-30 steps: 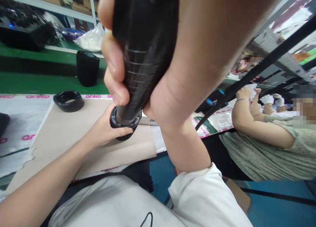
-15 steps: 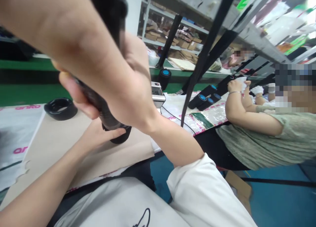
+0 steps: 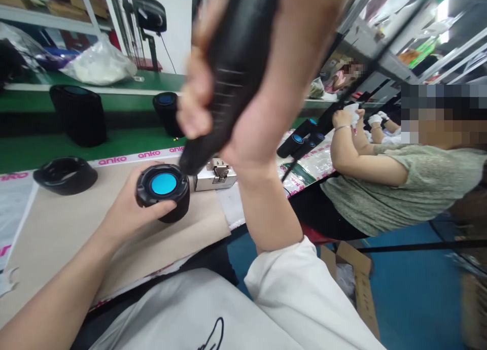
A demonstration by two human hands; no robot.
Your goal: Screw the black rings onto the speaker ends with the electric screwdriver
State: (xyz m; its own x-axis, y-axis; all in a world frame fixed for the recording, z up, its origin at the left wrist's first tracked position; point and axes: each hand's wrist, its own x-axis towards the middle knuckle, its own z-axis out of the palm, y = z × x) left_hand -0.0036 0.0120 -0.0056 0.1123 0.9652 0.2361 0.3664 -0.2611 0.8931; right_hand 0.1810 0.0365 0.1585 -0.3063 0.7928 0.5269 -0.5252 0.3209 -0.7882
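My left hand grips a short black cylindrical speaker body with a blue disc facing up, its fingers wrapped around the side. My right hand is shut around a long, tapered black handheld tool with fine ridges. The lower end of the tool is just to the upper right of the speaker body, apart from it. My right forearm hides the tool's upper part.
A black rubber ring lies on the beige mat, and a metal latched case stands beyond it. Black speakers stand on the green bench. A co-worker sits at right, handling something white.
The black tool has lifted off the round part, uncovering its blue disc. My head has turned left, shifting the background.
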